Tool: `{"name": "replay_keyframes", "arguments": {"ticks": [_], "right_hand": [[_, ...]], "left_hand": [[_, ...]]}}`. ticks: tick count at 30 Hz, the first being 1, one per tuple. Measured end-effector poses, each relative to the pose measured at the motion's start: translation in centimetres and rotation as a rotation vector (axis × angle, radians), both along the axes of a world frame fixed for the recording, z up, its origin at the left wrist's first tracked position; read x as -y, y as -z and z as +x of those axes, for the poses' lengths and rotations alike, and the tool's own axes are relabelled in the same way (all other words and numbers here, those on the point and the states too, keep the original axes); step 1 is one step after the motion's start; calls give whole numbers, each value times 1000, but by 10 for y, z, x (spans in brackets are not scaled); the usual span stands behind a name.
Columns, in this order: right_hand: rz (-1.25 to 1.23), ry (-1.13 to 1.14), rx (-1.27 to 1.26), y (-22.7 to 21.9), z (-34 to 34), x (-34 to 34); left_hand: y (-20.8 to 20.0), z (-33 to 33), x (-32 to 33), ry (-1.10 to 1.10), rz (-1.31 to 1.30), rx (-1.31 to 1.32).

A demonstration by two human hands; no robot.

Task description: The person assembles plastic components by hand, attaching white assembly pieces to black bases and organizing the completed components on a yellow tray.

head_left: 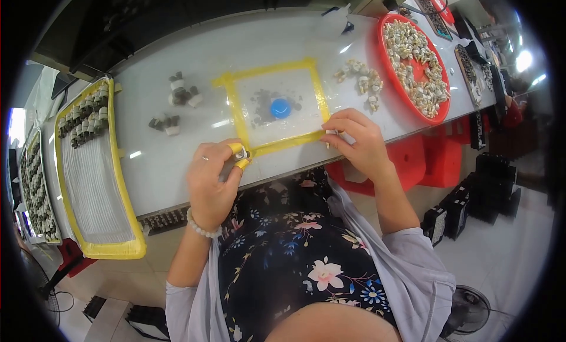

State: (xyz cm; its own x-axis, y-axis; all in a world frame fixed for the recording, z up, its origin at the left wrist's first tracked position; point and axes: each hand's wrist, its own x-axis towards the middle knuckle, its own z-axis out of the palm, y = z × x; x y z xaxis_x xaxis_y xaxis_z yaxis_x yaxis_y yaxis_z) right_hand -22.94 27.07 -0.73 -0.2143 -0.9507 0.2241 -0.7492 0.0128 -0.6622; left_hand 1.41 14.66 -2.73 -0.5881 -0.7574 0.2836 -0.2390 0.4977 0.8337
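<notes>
My left hand point(209, 176), with yellow wraps on the thumb and a fingertip, pinches a small white-and-dark cylindrical part point(240, 154) by the near left corner of a yellow tape frame point(277, 146) on the table. At the near right corner, my right hand point(362, 143) has thumb and forefinger closed around a small pale part point(331, 131), mostly hidden by the fingers. Inside the frame, a round blue cap point(280, 108) sits among dark smudges. Left of the frame lie loose dark-and-white parts point(184, 92). Several pale beige parts point(361, 77) lie to its right.
A red round tray point(417, 66) heaped with beige parts stands at the right. On the left is a ribbed white tray point(97, 177) edged in yellow tape, with rows of dark-and-white parts at its far end. Red stools point(407, 162) stand under the table's right edge.
</notes>
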Motion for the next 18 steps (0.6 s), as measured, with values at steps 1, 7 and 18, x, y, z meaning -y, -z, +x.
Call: {"name": "replay_keyframes", "arguments": {"ticks": [1, 7, 18], "right_hand": [[2, -1, -5, 1, 0, 3], [-87, -30, -35, 8, 8, 25], [-63, -18, -168, 10, -2, 14]], "left_hand": [[0, 0, 1, 21, -39, -6], [0, 1, 5, 47, -63, 0], [-5, 8, 14, -1, -37, 59]]}}
